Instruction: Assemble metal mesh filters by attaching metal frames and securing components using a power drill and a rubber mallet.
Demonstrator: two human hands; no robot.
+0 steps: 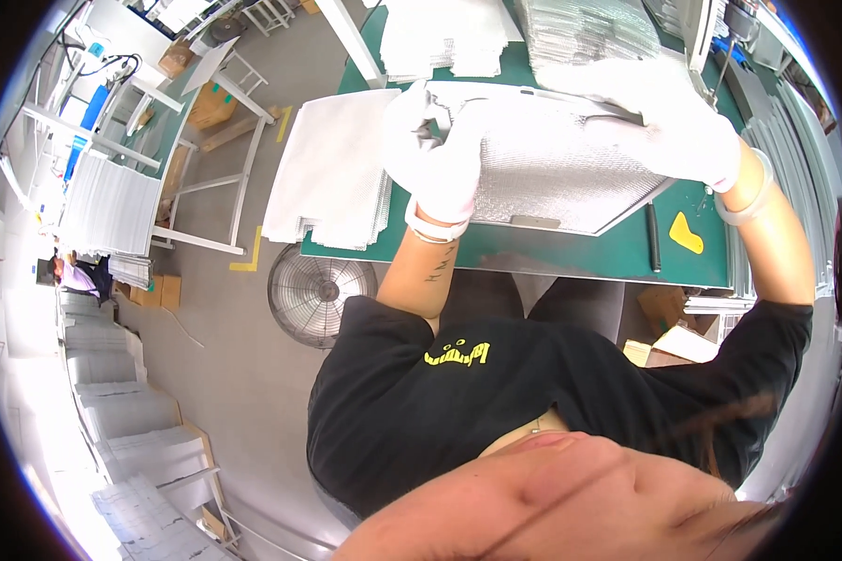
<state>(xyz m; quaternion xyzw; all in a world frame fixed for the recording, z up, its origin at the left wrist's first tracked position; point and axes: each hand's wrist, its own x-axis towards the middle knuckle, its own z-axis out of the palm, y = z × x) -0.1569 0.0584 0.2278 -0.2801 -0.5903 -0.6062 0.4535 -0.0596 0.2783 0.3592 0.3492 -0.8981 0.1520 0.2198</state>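
Silvery mesh filter panel (552,164) lying flat on green table (533,257)

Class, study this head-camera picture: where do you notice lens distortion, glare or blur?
Head view: the green table edge bows toward the rim; white gloves on the left hand and right hand wash out; the bottom foreground is soft; corners vignette black.
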